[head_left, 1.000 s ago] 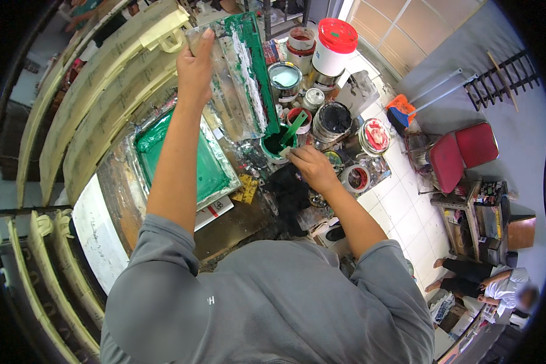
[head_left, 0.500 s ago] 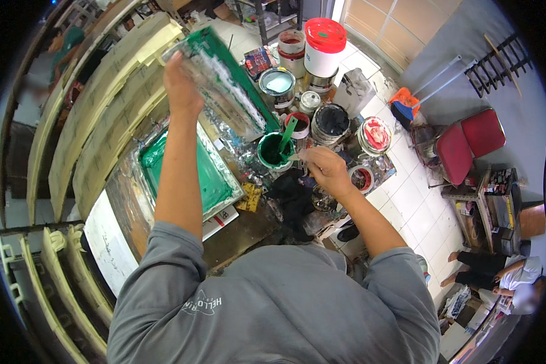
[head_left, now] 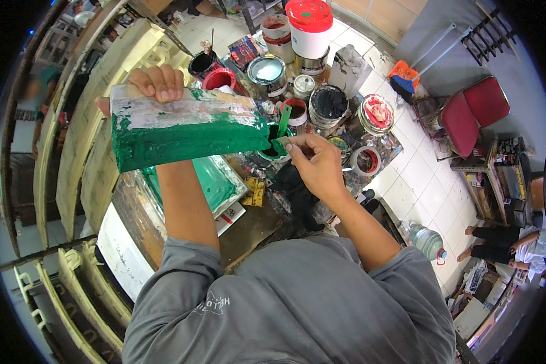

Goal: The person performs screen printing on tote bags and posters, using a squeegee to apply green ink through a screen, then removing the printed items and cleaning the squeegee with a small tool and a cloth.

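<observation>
My left hand (head_left: 158, 85) is closed on the upper left end of a wide screen-printing squeegee (head_left: 188, 139), its lower part coated in thick green paint. The squeegee's right end reaches over a can of green paint (head_left: 274, 153) and hides part of it. In that can stands a green plastic spatula (head_left: 284, 119). My right hand (head_left: 317, 165) pinches a small flat scraper (head_left: 282, 141), smeared green, at the can and beside the squeegee's end. Below the squeegee lies a screen frame (head_left: 235, 193) with green paint spread across it, partly hidden by my left forearm.
Several paint cans crowd the bench, among them a light-blue one (head_left: 267, 71), a black one (head_left: 329, 104) and a red-and-white one (head_left: 377, 114). A white bucket with a red lid (head_left: 310, 27) stands behind. Curved yellowish panels (head_left: 73, 139) line the left. A person sits far right.
The squeegee has swung from a steep slant to nearly level, its green side now facing me, with its right end over the can. My right hand with the scraper has moved slightly left.
</observation>
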A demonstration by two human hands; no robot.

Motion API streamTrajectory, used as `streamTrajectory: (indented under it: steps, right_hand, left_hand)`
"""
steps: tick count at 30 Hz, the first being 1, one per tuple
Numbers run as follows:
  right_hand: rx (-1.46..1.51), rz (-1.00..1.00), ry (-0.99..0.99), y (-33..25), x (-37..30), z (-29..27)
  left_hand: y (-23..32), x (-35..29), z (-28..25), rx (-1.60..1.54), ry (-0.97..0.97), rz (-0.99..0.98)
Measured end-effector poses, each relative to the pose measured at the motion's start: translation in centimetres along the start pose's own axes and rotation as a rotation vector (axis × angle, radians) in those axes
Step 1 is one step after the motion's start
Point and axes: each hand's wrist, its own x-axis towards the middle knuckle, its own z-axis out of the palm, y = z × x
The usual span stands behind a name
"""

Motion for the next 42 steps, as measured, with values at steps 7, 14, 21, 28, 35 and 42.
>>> streamTrajectory:
  steps: [7, 14, 21, 28, 35, 42]
  right_hand:
    - [-0.085, -0.069, -0.027, 0.1, 0.9, 1.1]
    - [0.049, 0.165, -0.188, 0.4, 2.2, 1.8]
    - [0.295, 0.268, -0.283, -2.5, 2.7, 2.1]
    - [0.419, 0.282, -0.319, -8.3, 3.1, 1.4]
    - [0.500, 0.233, -0.398, -13.3, 3.0, 0.6]
    - [0.656, 0.234, -0.461, -17.8, 3.1, -1.0]
  left_hand:
    - [0.0, -0.7, 0.1, -0.033, 0.037, -0.046]
    - [-1.1, -0.3, 1.4, 0.021, -0.032, -0.058]
    - [-3.1, 0.1, -1.0, -0.012, -0.145, -0.045]
    - [-3.6, -0.2, 0.2, 0.014, -0.047, -0.060]
    - [-2.6, 0.5, 0.2, 0.203, 0.008, -0.048]
    - [-2.3, 0.1, -0.1, 0.539, 0.095, 0.002]
